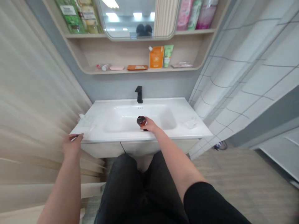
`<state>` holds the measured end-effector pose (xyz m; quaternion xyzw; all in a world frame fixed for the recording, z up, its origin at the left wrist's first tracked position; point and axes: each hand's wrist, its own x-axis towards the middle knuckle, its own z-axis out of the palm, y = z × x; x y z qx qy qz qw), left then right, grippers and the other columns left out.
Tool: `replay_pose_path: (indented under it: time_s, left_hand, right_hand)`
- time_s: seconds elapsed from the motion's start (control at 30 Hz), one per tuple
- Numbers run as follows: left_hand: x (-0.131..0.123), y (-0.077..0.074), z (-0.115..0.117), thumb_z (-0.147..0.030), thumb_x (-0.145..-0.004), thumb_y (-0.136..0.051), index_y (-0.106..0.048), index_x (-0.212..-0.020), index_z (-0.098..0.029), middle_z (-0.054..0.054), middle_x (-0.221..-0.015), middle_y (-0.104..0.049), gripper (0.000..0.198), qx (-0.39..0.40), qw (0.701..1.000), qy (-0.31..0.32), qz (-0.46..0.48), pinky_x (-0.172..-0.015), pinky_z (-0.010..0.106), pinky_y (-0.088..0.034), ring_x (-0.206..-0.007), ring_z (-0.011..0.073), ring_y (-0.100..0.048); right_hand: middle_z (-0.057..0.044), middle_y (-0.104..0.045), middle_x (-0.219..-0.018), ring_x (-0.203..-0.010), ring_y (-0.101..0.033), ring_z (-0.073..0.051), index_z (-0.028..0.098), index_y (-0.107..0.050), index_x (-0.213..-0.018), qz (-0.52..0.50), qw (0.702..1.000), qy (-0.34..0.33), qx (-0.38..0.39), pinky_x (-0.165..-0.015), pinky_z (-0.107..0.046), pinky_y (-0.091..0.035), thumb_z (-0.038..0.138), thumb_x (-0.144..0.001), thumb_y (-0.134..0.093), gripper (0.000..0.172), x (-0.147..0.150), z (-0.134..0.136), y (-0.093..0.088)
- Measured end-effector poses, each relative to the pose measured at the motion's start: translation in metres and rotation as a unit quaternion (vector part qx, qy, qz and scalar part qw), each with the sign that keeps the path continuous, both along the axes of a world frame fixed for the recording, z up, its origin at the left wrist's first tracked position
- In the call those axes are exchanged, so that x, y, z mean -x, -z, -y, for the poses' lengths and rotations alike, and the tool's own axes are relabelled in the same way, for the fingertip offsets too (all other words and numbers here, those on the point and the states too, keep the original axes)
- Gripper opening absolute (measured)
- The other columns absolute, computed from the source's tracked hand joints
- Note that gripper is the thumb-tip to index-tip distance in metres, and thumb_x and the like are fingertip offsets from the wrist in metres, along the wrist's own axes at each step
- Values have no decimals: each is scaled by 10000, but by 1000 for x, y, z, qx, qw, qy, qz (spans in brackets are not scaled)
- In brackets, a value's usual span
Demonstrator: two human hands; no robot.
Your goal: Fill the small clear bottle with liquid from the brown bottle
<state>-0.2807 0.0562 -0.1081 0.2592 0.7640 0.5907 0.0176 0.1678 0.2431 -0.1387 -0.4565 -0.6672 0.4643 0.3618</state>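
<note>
My right hand (150, 125) is wrapped round a small dark-brown bottle (141, 120) with an amber tint. It holds the bottle over the front part of the white washbasin (108, 119), with the bottle's top tipped towards the left. At the left front corner of the counter, my left hand (72, 143) is closed in a pinch. Something small and dark shows at its fingertips, too little of it to name. Near that hand, a clear crumpled plastic piece (87, 119) lies on the counter.
A black faucet (139, 94) rises behind the basin. Another clear plastic piece (191, 123) lies at the counter's right. Above, a mirror cabinet shelf (93, 72) bears an orange pouch (156, 57), a green tube (168, 56) and several small items. A pale curtain (35, 93) hangs at left.
</note>
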Motion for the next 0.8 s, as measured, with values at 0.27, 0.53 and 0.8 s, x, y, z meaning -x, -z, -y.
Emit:
replay_pose_path:
  time_s: [0.27,0.53,0.8]
  left_hand:
    - [35,1,-23,-413,-691,-828,-648,-817,-265,20,-864,-730,265,209,974,7,-92,-1073,641,-549,-1023,346,-709]
    - [-27,-24,-26,-351,-834,-731,-623,-1143,-247,81,-1280,-711,344,16,964,24,-264,-1269,670,-397,-1390,372,-590]
    - [-224,-23,-111,-435,-826,-855,-580,-1414,-262,157,-1531,-618,671,10,865,499,45,-1184,551,-511,-1375,339,-648]
  right_hand:
    - [28,-796,-993,-979,-744,-261,272,-736,-1189,-17,1000,2,20,-973,-436,-610,237,-532,-994,707,0,2,-1]
    - [18,-796,-1058,-1052,-736,-283,272,-734,-1209,0,1000,3,-5,-1065,-487,-566,287,-549,-1004,713,0,-1,-1]
    - [-10,-780,-1129,-1073,-716,-283,249,-690,-1259,-20,997,29,-63,-1077,-461,-547,397,-618,-987,722,0,7,-7]
